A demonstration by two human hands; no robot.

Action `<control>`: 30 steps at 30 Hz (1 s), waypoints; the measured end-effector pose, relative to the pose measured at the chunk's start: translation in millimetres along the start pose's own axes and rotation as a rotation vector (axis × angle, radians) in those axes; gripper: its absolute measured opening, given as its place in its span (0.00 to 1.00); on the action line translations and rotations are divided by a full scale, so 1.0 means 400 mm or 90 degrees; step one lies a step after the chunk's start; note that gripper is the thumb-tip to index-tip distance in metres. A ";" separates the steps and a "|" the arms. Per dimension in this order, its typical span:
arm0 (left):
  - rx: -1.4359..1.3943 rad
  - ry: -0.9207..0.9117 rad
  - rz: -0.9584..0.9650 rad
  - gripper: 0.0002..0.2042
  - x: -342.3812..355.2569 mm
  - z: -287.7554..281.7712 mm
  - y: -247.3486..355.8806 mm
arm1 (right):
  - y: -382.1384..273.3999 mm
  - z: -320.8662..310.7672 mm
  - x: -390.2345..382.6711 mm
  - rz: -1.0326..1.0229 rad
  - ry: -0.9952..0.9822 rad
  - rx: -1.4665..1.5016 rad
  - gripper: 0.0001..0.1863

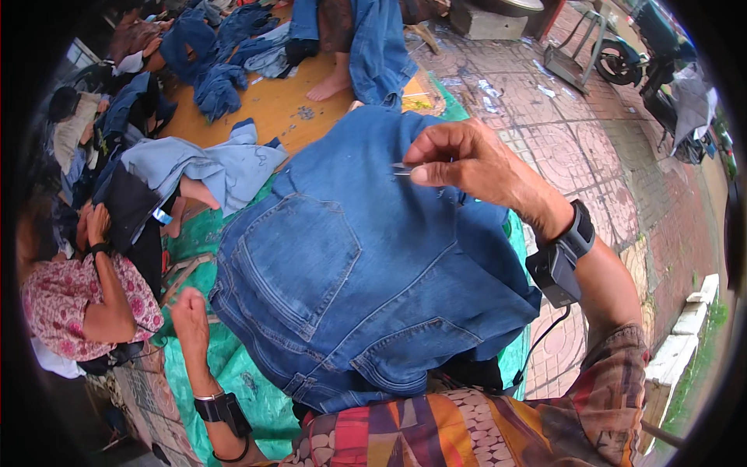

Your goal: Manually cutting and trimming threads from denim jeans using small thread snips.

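Right, so a small pointed metal tool (401,166) is being pinched between thumb and fingertips of the right hand (476,165), over the jeans (389,233) in the upper centre of the frame. The left hand (191,313) is being held at lower left with its fingers curled in, apart from the denim; whether anything's being gripped there, can't tell.

IMO, if fine close-up work is being done, it's best handled with the cloth being kept taut under the points and the tips being angled shallow, so the fabric isn't being nicked. The free hand could be put to better use if the denim's being steadied with it.

As for looks: mid-blue denim is being spread across the middle of the frame, a bit rumpled. A big pocket (299,261) is being outlined by paler stitching left of centre, and softer folds are being thrown toward the right.
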State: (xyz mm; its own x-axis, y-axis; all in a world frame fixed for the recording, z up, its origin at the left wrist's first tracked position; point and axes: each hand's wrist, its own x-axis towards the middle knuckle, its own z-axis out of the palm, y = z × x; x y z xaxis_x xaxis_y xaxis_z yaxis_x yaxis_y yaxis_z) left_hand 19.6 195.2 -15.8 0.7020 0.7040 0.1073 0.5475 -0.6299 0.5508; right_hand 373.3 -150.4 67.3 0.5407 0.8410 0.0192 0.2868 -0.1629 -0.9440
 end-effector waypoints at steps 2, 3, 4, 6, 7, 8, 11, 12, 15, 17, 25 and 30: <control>0.134 -0.029 -0.043 0.05 -0.055 0.011 -0.133 | 0.010 0.030 0.017 -0.003 -0.007 0.033 0.07; 0.115 -0.104 -0.068 0.05 -0.087 0.012 -0.176 | 0.006 0.041 0.024 -0.013 -0.017 0.039 0.07; 0.095 -0.178 -0.095 0.05 -0.111 -0.004 -0.199 | 0.002 0.052 0.029 -0.017 -0.020 0.023 0.06; 0.092 -0.076 -0.054 0.05 -0.135 -0.013 -0.069 | 0.011 0.076 0.042 -0.046 -0.028 0.005 0.05; 0.082 0.014 0.006 0.05 -0.119 -0.004 -0.012 | 0.018 0.083 0.045 -0.064 -0.041 0.004 0.05; 0.083 0.036 0.000 0.05 -0.094 -0.005 0.001 | 0.021 0.083 0.041 -0.032 -0.026 0.006 0.06; -0.022 0.016 0.064 0.10 -0.019 -0.004 0.099 | 0.046 0.097 0.049 0.004 -0.009 -0.004 0.06; -0.067 0.046 0.039 0.11 0.002 0.005 0.207 | 0.059 0.098 0.051 0.026 0.007 -0.014 0.07; -0.109 0.005 0.253 0.10 0.065 0.032 0.354 | 0.072 0.109 0.062 0.034 -0.019 -0.004 0.08; -0.137 -0.091 0.398 0.12 0.107 0.079 0.428 | 0.067 0.116 0.062 0.026 -0.020 -0.001 0.08; 0.032 -0.248 0.283 0.28 0.169 0.121 0.448 | 0.058 0.126 0.023 0.029 -0.033 -0.028 0.13; -0.028 -0.117 0.132 0.38 0.018 0.116 0.374 | -0.006 0.136 0.016 -0.162 -0.205 -0.132 0.32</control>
State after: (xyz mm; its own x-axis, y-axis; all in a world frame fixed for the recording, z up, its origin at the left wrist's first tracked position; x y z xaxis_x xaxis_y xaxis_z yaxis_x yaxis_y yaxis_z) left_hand 127.6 90.6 29.1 0.8697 0.4883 0.0719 0.3663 -0.7362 0.5691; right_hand 332.9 -116.4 51.7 0.1689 0.9797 0.1082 0.5490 -0.0023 -0.8358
